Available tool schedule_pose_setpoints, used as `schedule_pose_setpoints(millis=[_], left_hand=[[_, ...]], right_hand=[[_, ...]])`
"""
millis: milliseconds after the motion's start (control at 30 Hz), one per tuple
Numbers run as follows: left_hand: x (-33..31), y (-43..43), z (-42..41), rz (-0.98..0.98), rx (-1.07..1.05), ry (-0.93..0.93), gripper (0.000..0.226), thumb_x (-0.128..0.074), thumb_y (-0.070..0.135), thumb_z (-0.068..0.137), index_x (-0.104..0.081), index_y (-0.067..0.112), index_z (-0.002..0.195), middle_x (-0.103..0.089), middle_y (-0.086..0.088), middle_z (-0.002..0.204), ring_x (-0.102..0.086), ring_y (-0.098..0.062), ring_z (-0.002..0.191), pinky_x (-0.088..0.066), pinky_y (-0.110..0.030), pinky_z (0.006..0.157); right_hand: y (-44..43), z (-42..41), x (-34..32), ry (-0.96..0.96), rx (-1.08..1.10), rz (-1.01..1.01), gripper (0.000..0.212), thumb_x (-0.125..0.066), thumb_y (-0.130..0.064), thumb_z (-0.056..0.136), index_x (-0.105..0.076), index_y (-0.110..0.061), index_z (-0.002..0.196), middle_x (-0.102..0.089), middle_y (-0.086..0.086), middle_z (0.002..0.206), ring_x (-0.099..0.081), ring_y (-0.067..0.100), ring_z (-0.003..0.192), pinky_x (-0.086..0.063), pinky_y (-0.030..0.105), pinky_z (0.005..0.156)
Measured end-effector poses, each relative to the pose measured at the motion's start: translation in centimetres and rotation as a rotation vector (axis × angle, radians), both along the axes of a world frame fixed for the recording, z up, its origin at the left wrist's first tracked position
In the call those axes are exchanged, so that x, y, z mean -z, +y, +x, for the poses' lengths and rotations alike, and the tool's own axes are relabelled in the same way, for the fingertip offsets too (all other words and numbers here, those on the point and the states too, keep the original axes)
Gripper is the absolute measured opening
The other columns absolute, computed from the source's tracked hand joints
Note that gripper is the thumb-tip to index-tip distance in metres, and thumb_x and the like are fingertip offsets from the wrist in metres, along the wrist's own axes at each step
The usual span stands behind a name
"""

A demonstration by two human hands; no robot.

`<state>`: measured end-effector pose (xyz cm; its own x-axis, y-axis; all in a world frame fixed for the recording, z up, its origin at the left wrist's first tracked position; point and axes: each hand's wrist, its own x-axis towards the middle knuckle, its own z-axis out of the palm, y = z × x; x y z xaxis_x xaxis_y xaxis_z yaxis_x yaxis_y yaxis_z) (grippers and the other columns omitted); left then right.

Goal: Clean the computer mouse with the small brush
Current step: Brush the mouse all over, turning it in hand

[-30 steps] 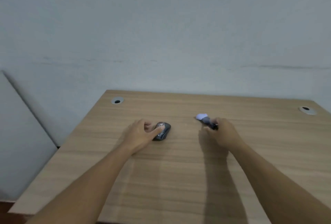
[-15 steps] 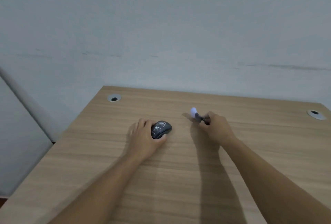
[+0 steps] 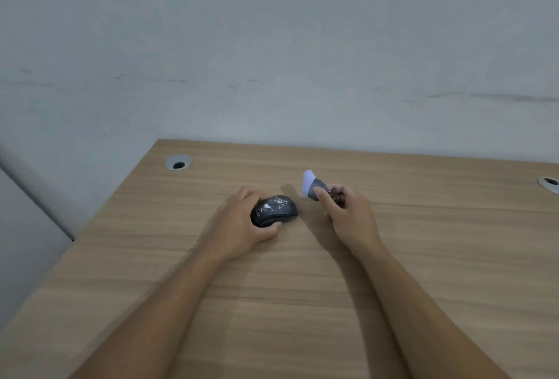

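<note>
A dark computer mouse (image 3: 276,208) speckled with white dust lies on the wooden desk (image 3: 302,288), near its middle. My left hand (image 3: 242,224) grips the mouse from the left side, thumb under its near edge. My right hand (image 3: 351,218) is closed on the dark handle of a small brush (image 3: 311,185). The brush's pale lilac bristles point up and to the left, just right of the mouse and a little above the desk, apart from the mouse.
Two round cable grommets sit in the desk, one at the back left (image 3: 178,162) and one at the right edge (image 3: 549,183). A plain grey wall (image 3: 272,45) rises behind the desk. The desk's left edge drops off toward a grey panel (image 3: 24,242).
My left hand has closed around the mouse. My right hand has carried the brush left, toward the mouse, and tilted the bristles upward.
</note>
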<state>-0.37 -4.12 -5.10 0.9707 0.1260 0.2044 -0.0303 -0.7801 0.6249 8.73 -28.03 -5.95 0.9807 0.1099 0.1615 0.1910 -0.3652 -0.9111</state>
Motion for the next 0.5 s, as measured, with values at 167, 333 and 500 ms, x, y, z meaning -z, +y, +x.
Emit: schedule_pose_setpoints(millis=[167, 333, 500], left_hand=[[1.0, 0.6, 1.4, -0.033, 0.064, -0.024, 0.058, -0.082, 0.054, 0.076, -0.071, 0.039, 0.131, -0.066, 0.019, 0.122, -0.069, -0.014, 0.113, -0.058, -0.042, 0.100], [2.0, 1.7, 2.3, -0.121, 0.105, -0.044, 0.056, -0.099, 0.037, 0.079, -0.076, 0.032, 0.130, -0.074, 0.015, 0.122, -0.071, -0.007, 0.113, -0.054, -0.026, 0.099], [2.1, 2.1, 2.6, -0.262, 0.130, -0.011, 0.056, -0.104, 0.028, 0.078, -0.077, 0.031, 0.127, -0.083, 0.010, 0.122, -0.079, -0.013, 0.113, -0.059, -0.028, 0.101]], right_hand=[[0.4, 0.4, 1.1, -0.155, -0.044, -0.069, 0.024, -0.072, -0.046, 0.106, -0.077, -0.040, 0.129, -0.073, -0.030, 0.090, -0.069, -0.004, 0.083, -0.047, 0.008, 0.075], [0.2, 2.4, 1.7, -0.098, 0.013, 0.189, 0.019, -0.078, -0.039, 0.105, -0.073, -0.029, 0.120, -0.071, -0.012, 0.073, -0.061, 0.004, 0.056, -0.049, 0.017, 0.057], [0.3, 2.1, 1.3, -0.132, -0.025, 0.287, 0.007, -0.074, -0.030, 0.109, -0.079, -0.028, 0.104, -0.073, -0.016, 0.085, -0.060, 0.002, 0.065, -0.049, 0.018, 0.063]])
